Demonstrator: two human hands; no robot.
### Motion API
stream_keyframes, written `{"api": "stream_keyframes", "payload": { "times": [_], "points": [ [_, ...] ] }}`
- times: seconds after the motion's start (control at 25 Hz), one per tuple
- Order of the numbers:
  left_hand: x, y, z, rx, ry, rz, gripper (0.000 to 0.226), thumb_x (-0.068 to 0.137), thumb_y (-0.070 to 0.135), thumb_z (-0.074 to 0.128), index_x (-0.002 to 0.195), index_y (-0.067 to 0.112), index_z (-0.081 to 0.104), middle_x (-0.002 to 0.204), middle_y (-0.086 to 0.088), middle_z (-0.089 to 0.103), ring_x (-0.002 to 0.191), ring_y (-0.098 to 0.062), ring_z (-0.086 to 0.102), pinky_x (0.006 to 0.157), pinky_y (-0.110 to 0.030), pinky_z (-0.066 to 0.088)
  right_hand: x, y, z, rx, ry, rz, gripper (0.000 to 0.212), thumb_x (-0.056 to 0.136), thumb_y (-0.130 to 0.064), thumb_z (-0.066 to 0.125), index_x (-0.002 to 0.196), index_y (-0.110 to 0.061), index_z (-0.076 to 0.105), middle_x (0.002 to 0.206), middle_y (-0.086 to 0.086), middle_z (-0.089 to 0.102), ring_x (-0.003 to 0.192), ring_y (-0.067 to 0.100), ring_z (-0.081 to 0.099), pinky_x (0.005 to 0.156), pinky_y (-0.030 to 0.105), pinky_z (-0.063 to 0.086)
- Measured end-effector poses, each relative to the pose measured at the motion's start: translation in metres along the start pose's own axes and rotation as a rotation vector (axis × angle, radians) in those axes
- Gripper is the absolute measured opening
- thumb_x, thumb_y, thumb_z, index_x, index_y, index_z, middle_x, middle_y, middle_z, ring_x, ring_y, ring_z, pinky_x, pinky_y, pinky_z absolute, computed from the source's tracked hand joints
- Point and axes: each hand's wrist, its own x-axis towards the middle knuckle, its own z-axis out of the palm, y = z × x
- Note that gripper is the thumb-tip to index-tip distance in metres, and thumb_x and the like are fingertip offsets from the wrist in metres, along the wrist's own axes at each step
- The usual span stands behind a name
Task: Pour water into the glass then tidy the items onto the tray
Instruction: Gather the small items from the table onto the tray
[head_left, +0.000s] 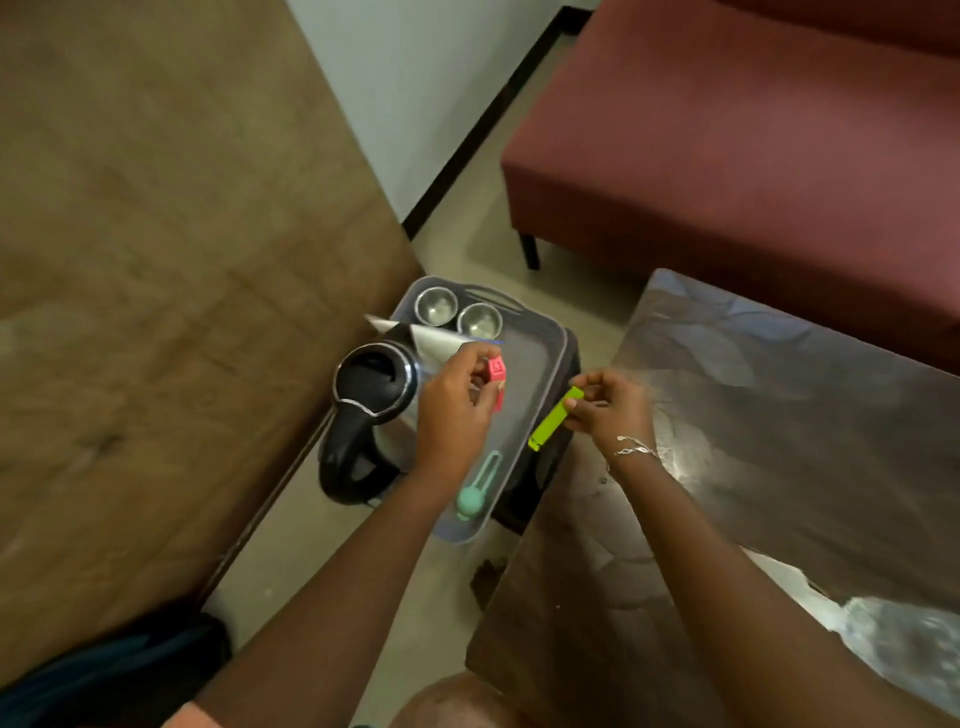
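Over the grey tray (524, 364), which sits on a dark stand between a brown wooden table (156, 260) and a shiny dark table (779, 441), both hands work at once. The left hand (457, 410) is closed around a pink clip (497, 382), fingers curled on it, holding it above the middle of the tray. The right hand (605, 405) pinches the top end of a lime green clip (553, 420) between thumb and fingertips; that clip hangs tilted over the tray's right rim, lower end pointing down toward the near side. A silver bracelet (634, 448) is on the right wrist. Two steel cups (435, 305) stand upright side by side in the tray's far corner, touching or nearly so; can't tell if either holds water. A mint green clip (475, 493) lies flat in the near end of the tray, round end toward the camera. A black kettle (371, 387) with lid open stands at the tray's left edge, handle toward the camera; whether it rests on the tray or just beside it isn't clear, the left forearm covers that part. A white folded sheet (436, 343) pokes up between kettle and cups, partly hidden behind the left hand. A dark red couch (753, 156) is at far right, well apart from the tray. Picture is slightly blurred around the hands.
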Motion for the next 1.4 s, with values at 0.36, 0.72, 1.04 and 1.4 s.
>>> {"api": "stream_keyframes", "payload": {
  "times": [0.36,0.72,1.04,1.4],
  "points": [
    [-0.043,-0.069,-0.034,-0.005,-0.048,-0.105,0.016,0.082,0.001,0.063,0.096,0.009,0.058,0.090,-0.006,0.065,0.080,-0.017,0.064,0.072,-0.036,0.055,0.058,0.047,0.123,-0.557,-0.104,0.071,0.015,0.074,0.006,0.060,0.084,-0.003,0.068,0.091,0.022,0.069,0.092,0.037,0.063,0.084,0.047,0.052],
    [-0.071,-0.098,-0.049,0.214,-0.198,0.030,0.005,0.084,0.004,0.060,0.083,-0.001,0.059,0.086,-0.014,0.061,0.071,-0.024,0.063,0.058,-0.030,0.051,0.068,0.075,0.152,-0.616,-0.138,0.167,0.018,0.075,0.005,0.061,0.090,-0.002,0.069,0.096,0.023,0.069,0.096,0.037,0.063,0.087,0.047,0.051],
    [-0.076,-0.100,-0.047,0.311,-0.274,0.214,0.017,0.077,-0.001,0.068,0.080,0.010,0.055,0.081,-0.008,0.061,0.070,-0.019,0.066,0.053,-0.025,0.053,0.034,0.033,0.118,-0.472,-0.223,0.263,0.010,0.078,-0.002,0.065,0.070,-0.008,0.066,0.074,0.019,0.065,0.067,0.028,0.064,0.067,0.034,0.054],
    [-0.064,-0.099,-0.024,0.487,-0.264,0.212,0.029,0.059,0.006,0.083,0.072,0.015,0.058,0.068,0.000,0.058,0.049,-0.012,0.057,0.038,-0.019,0.046,0.014,0.004,0.084,-0.206,-0.510,0.470,0.005,0.079,0.005,0.064,0.079,0.001,0.061,0.053,0.005,0.064,0.043,0.008,0.062,0.047,0.018,0.054]
  ]
}}
